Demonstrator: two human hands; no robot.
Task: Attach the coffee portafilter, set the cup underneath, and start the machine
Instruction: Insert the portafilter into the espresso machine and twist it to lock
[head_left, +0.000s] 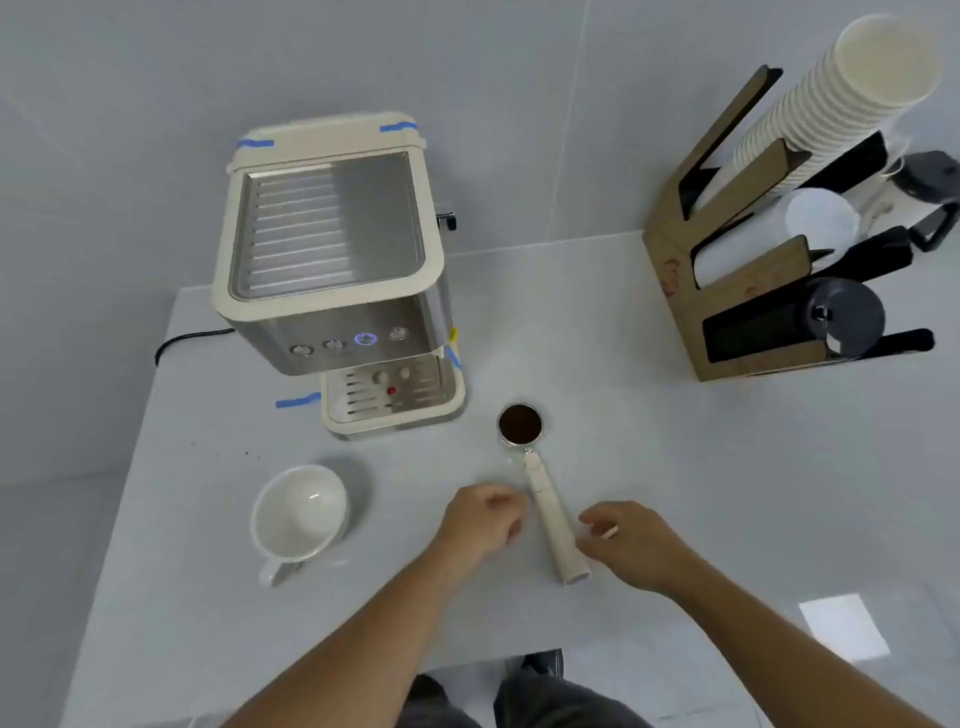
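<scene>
A cream and steel coffee machine stands at the back left of the white table, one front button lit blue. The portafilter lies on the table in front of it, its basket full of dark ground coffee and its cream handle pointing toward me. My left hand rests just left of the handle, fingers loosely curled, touching or nearly touching it. To the right of the handle hovers my right hand, fingers apart, holding nothing. A white cup sits empty at the left, handle toward me.
A cardboard rack at the back right holds a slanted stack of paper cups and black tools. A black power cord runs off the table's left side. Blue tape marks the table beside the drip tray.
</scene>
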